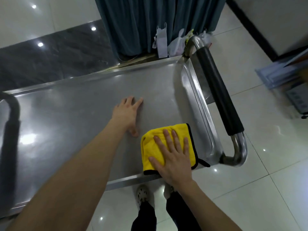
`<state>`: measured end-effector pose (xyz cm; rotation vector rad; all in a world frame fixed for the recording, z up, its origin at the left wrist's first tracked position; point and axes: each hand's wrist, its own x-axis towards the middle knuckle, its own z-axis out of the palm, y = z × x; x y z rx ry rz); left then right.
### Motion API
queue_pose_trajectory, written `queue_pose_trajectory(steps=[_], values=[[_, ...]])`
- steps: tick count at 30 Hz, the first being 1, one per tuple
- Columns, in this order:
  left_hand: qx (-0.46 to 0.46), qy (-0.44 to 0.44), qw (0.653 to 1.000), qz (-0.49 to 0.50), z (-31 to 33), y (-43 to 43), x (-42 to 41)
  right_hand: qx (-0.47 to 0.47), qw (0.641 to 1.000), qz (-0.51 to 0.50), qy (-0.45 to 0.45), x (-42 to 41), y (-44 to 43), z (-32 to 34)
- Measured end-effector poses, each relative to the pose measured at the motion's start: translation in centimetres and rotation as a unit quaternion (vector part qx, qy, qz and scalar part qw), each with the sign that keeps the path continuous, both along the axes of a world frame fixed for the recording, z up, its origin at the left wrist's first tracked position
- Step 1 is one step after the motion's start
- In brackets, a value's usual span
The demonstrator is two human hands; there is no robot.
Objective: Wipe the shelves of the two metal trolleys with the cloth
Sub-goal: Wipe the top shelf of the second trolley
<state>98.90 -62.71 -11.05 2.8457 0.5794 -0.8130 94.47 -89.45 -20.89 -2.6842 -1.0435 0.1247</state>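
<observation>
Here the right hand lies flat with its fingers spread on the yellow cloth, pressing it onto the top shelf of the metal trolley, near the front corner by the padded handle; the left hand rests open, palm down, on the bare steel further in, apart from the cloth; beyond the far edge hangs a dark curtain, with plastic bags at its foot; the person's shoes stand on the tiled floor.
</observation>
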Motion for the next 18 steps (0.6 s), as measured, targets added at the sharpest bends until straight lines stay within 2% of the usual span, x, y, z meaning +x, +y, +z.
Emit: queue_pose_trajectory(steps=[3,7,10,14,18], values=[[0.003,-0.005,1.000,0.008,-0.2,0.0,0.1,-0.026,0.999,-0.025,-0.008,7.2,2.8,0.3],[-0.017,-0.015,1.000,0.014,-0.6,0.4,0.4,-0.064,0.997,-0.035,0.038,22.8,11.2,1.2],[-0.017,-0.032,0.999,0.026,-0.7,0.9,1.1,-0.096,0.994,-0.017,0.055,28.8,15.3,1.7],[-0.016,-0.043,0.998,0.030,-0.6,1.5,2.3,-0.076,0.996,-0.018,0.043,26.9,13.3,1.5],[-0.013,-0.043,0.999,0.028,-0.5,1.6,2.8,-0.027,0.999,-0.028,-0.004,15.2,1.6,1.1]])
